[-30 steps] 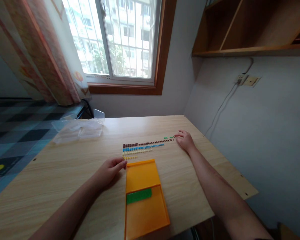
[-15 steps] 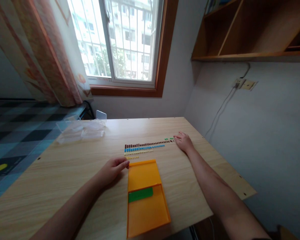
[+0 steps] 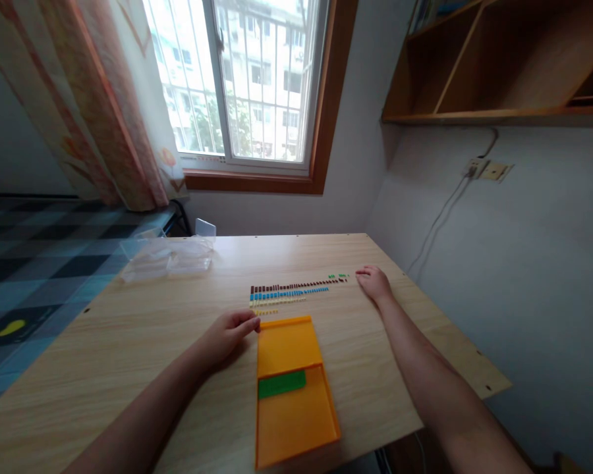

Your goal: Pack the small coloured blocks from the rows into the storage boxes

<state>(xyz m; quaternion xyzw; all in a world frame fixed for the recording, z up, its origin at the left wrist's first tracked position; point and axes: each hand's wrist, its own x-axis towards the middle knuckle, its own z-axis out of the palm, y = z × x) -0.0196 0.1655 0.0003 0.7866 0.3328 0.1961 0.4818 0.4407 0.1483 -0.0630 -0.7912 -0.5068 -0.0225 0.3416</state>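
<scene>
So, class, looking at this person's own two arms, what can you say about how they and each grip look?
The left grip and right grip are bare human hands, without gloves; no ring can be made out. The left forearm and right forearm narrow toward the wrist, with no watch or bracelet showing and no sleeve discernible.

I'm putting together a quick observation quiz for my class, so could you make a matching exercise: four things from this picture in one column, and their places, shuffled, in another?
Things
1. Green plate
2. Clear plastic boxes
3. Left hand
4. Right hand

Places
A. Past the right end of the row of brown pieces
B. By the far left corner of the orange tray
C. At the far left of the table
D. Inside the orange tray

Pairs: 1-D, 2-C, 3-B, 4-A
</scene>
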